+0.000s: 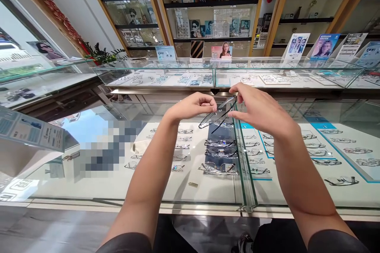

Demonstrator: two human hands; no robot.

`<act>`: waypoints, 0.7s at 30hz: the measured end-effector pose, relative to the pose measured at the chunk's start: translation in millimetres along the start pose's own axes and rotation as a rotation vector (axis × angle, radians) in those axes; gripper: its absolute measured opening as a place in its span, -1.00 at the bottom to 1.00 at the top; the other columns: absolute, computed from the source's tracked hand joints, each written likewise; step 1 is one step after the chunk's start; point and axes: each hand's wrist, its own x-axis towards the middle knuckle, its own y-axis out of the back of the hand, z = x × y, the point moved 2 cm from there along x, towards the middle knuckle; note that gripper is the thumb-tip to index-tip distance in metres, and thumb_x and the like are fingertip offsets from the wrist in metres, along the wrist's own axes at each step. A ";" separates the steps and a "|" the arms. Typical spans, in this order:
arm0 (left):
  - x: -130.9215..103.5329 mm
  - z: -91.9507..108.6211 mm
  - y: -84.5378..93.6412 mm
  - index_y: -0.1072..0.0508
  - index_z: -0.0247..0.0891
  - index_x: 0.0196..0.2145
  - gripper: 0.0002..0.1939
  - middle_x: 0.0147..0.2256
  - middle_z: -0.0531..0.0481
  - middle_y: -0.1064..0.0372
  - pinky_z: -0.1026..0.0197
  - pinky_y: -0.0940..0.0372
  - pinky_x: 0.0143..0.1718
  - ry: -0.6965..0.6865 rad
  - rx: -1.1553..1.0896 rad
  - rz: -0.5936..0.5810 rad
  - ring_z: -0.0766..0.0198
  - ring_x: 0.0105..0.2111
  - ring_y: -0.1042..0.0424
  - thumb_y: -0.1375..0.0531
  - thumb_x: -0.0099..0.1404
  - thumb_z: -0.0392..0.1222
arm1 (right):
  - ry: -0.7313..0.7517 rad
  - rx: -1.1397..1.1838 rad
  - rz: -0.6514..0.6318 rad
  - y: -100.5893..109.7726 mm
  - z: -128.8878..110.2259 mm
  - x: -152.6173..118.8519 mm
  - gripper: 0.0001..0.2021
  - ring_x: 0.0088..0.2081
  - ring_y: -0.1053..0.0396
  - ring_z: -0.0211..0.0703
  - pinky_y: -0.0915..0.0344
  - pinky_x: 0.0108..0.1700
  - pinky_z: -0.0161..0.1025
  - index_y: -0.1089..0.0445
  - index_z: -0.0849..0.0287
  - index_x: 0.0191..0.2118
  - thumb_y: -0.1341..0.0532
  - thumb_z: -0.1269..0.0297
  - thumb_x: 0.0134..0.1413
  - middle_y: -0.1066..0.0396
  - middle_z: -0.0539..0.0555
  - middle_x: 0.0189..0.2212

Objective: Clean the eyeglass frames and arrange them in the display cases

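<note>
A pair of thin dark-rimmed eyeglasses is held tilted in the air above the glass counter. My left hand is closed, pinching the eyeglasses near the bridge between thumb and curled fingers. At their right end, my right hand has its fingers at the rim corner and its thumb by the dark temple arm. The gap between that thumb and the fingers is visible, with the frame's end between them. Below, several eyeglasses lie in a column on a dark display strip inside the counter.
The glass counter spans the front, with more eyeglasses under its right side. A small gold-coloured piece lies near the column. A printed sign stands at left. Behind are another glass showcase and shelves.
</note>
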 end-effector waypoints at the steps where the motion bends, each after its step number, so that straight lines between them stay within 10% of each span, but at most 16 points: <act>1: -1.2 1.7 1.3 -0.53 -0.26 -0.28 -0.80 -0.40 0.05 -0.36 0.25 -0.07 -0.38 -0.008 -0.012 0.015 0.36 -0.43 -0.19 -0.30 0.36 -0.06 | 0.013 -0.002 0.014 -0.4 -0.7 0.0 -0.53 -0.09 -0.50 0.09 -0.26 -0.15 -0.08 -0.37 0.10 0.21 -0.39 0.23 0.22 -0.56 0.19 0.01; 21: -0.7 16.6 -5.5 -0.45 -0.25 -0.29 -0.67 -0.42 0.11 -0.21 0.24 -0.03 -0.36 -0.105 -0.166 0.076 0.36 -0.43 -0.09 -0.36 0.37 0.07 | 0.138 0.024 0.208 -0.1 -7.7 7.3 -0.52 -0.16 -0.45 0.04 -0.31 -0.11 -0.08 -0.36 0.10 0.15 -0.49 0.16 0.23 -0.52 0.15 -0.11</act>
